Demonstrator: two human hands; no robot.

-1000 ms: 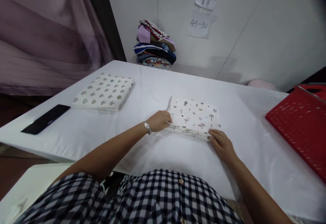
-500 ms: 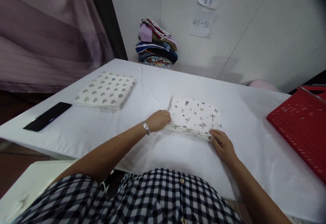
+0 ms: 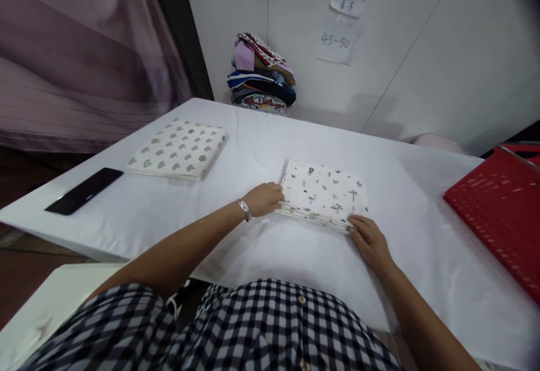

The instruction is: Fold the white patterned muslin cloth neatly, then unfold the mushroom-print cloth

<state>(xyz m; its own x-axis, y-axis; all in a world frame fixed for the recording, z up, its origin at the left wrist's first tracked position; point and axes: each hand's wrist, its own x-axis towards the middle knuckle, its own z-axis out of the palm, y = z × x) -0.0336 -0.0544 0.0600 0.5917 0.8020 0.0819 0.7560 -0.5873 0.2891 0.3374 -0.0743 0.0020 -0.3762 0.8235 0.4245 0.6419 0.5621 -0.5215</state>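
A folded white cloth [image 3: 323, 189] with small printed palms and figures lies on the white table in front of me, its several layers showing along the near edge. My left hand [image 3: 265, 198], with a silver bracelet at the wrist, grips its left near corner. At the right near corner, my right hand [image 3: 369, 240] pinches the layers between thumb and fingers. Further left rests a second folded cloth [image 3: 179, 149], white with grey mushroom-like prints, which neither hand touches.
A black phone [image 3: 84, 191] lies near the left edge of the white-covered table [image 3: 253, 258]. On the right stands a red slotted basket [image 3: 500, 208]. Behind the table, a pile of folded fabrics [image 3: 262, 76] is against the wall, below paper signs [image 3: 337, 40].
The camera view has shifted very slightly. Both hands keep their places on the folded cloth, and nothing else has visibly moved.
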